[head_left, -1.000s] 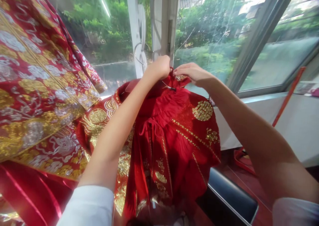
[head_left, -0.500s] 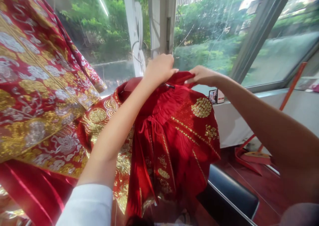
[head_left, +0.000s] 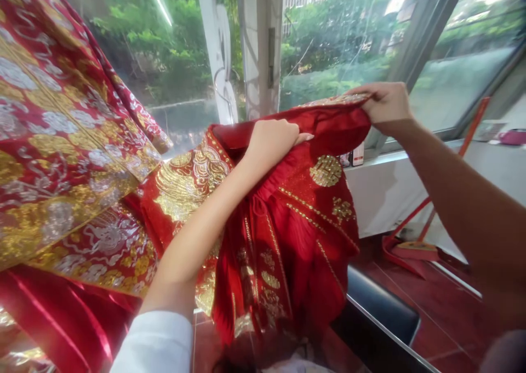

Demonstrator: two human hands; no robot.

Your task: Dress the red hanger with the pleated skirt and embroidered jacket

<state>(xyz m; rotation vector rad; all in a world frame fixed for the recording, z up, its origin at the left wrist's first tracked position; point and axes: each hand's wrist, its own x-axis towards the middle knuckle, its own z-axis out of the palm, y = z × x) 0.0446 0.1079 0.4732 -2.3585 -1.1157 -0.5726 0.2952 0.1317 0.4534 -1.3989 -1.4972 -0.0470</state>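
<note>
1. On my feed, the right hand (head_left: 388, 107) pinches the outer end of a red garment's (head_left: 304, 247) upper band between thumb and fingertips.
2. The left hand (head_left: 271, 143) is curled in a fist at the middle of that upper edge, thumb lying out along the cloth; what its palm closes on is hidden from me.
3. I see the garment stretched between both hands and hanging below them, in front of the windows (head_left: 337, 50).
4. Its band slants up toward the right hand, with a patterned strip along the top. Below are gathered pleats, a thin red tie, beaded gold lines and a round gold motif (head_left: 326, 170).
5. Heavy gold embroidery (head_left: 181, 189) bulges beside the left forearm; I cannot tell if it belongs to the same piece.
6. Further left, I have a red gown (head_left: 61, 126) with gold and silver patterns, over glossy red cloth (head_left: 61, 313).
7. The container I can make out is a red dustpan (head_left: 398, 262) on the floor, a brush head (head_left: 419, 247) resting in or against it.
8. Nearer, a black padded seat (head_left: 382, 302) stands beside the garment.
</note>
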